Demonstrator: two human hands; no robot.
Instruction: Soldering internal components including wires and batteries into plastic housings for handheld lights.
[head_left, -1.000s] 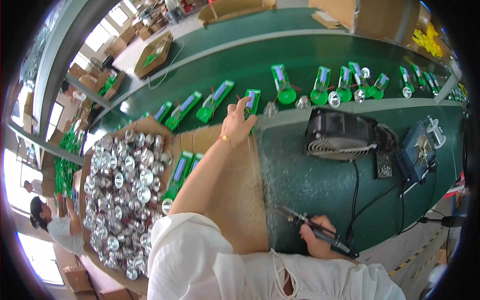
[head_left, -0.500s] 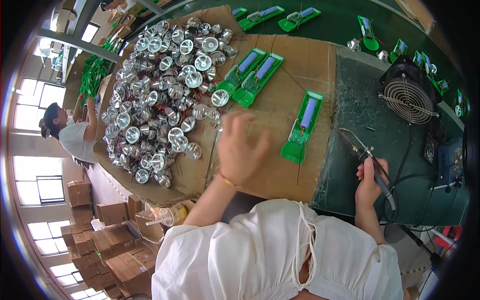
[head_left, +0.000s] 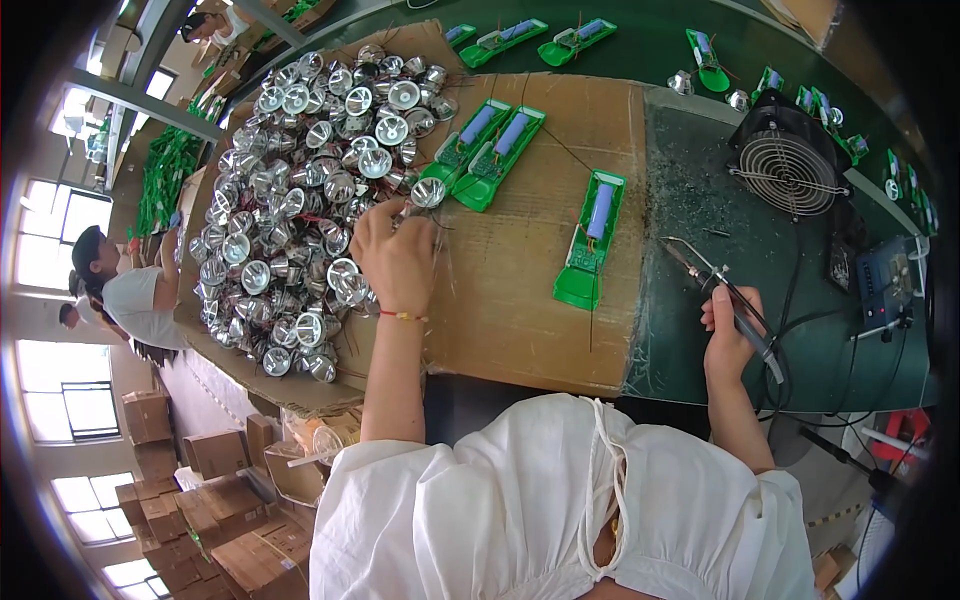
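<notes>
My left hand (head_left: 393, 265) is at the right edge of a heap of silver reflector cups (head_left: 290, 205), its fingers curled down among them. The fingertips are partly hidden, so what they grip cannot be made out. My right hand (head_left: 728, 340) is closed round a soldering iron (head_left: 752, 345), whose thin metal tip points up and left over the dark green mat (head_left: 690, 330). Between the hands, a green plastic housing (head_left: 576, 291) with a purple battery (head_left: 600, 212) and loose wires lies on a cardboard sheet (head_left: 520, 330). Two similar housings (head_left: 478, 190) lie side by side beyond.
A black fan with a wire grille (head_left: 790, 172) stands at right, near a blue box (head_left: 888, 285) with cables. More green housings (head_left: 578, 42) line the far side. A person (head_left: 135, 295) works at left; cardboard boxes (head_left: 260, 550) are stacked at lower left.
My left hand has moved left from over the bare cardboard to the reflector heap, and its spread fingers have curled. My right hand still holds the soldering iron. The whole view has shifted slightly.
</notes>
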